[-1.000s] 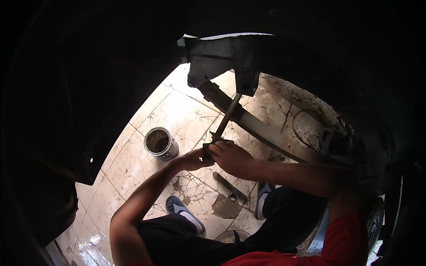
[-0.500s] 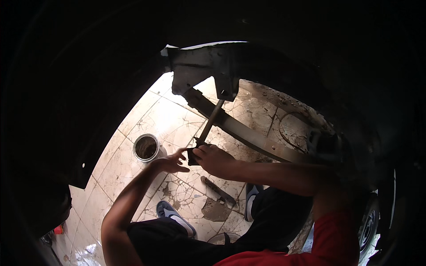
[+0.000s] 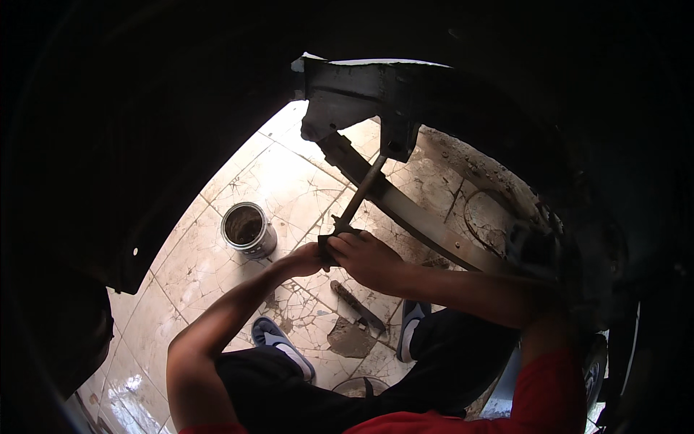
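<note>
- So, the fingers of the right hand (image 3: 370, 262) are curled closed over a black, blocky fitting (image 3: 324, 247), too dark to call the material. The left hand (image 3: 305, 260) is up against its left edge, fingertips hidden, so can't tell how far they're closed.
- My read on the step: both hands are working that fitting at the lower end of a dull, grey-brown round rod (image 3: 363, 189). Next move probably calls for a steady right grip while the left fingers adjust.
- Fitting sits right between the hands, looks angular, mostly covered; no fine detail visible.
- Up and right from the fingers, the tilted rod runs to a dark, angular metal bracket (image 3: 396, 137).
- Left of the left fingers, well apart: a round, silvery can (image 3: 262, 249), brown inside.
- Below the fingers, on pale cracked tile (image 3: 289, 173): a dark-handled, flat-bladed tool (image 3: 350, 296).
</note>
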A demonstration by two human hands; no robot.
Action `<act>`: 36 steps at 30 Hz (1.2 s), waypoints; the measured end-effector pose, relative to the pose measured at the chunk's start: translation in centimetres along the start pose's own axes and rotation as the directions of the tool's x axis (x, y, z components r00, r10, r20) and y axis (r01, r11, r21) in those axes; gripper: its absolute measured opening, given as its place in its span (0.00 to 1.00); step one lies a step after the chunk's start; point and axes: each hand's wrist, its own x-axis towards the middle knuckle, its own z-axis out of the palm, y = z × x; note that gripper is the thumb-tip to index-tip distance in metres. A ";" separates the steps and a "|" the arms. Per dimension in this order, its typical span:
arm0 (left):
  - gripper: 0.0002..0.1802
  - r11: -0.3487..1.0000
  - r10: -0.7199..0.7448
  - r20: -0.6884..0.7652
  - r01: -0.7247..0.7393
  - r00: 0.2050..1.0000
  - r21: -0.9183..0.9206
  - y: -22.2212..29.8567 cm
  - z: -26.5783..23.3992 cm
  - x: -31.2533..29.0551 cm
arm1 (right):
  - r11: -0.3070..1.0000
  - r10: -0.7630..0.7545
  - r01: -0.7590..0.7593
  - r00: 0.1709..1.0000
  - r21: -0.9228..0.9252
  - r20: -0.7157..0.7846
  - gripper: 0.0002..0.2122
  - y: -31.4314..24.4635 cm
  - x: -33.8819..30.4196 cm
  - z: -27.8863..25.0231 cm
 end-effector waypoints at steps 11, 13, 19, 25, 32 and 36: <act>0.24 0.985 0.173 -0.120 -0.174 0.978 -0.003 -1.6 1.5 2.5 | 0.999 0.041 -0.042 0.998 -0.029 -0.057 0.11 -0.8 0.0 0.7; 0.26 0.969 0.248 -0.096 -0.247 0.964 0.028 -1.0 1.4 3.0 | 0.998 0.040 -0.044 0.995 -0.049 -0.091 0.11 -1.0 -0.5 0.9; 0.23 0.981 0.180 -0.049 -0.175 0.982 0.086 -0.3 0.8 3.0 | 0.995 0.061 -0.054 0.995 0.085 -0.076 0.17 -0.4 -0.6 0.3; 0.22 0.979 0.200 -0.097 -0.196 0.975 0.049 -1.5 1.5 3.4 | 0.994 0.041 -0.036 0.998 0.107 -0.047 0.16 0.3 -0.5 -0.8; 0.13 0.985 0.161 -0.078 -0.166 0.984 -0.052 -0.2 1.5 3.2 | 0.996 0.078 -0.082 0.988 -0.028 -0.130 0.19 0.5 -0.4 0.7; 0.15 0.991 0.036 -0.042 -0.030 0.998 0.130 -1.1 0.9 1.2 | 0.999 0.040 -0.041 0.987 -0.005 -0.155 0.17 -0.6 0.8 0.9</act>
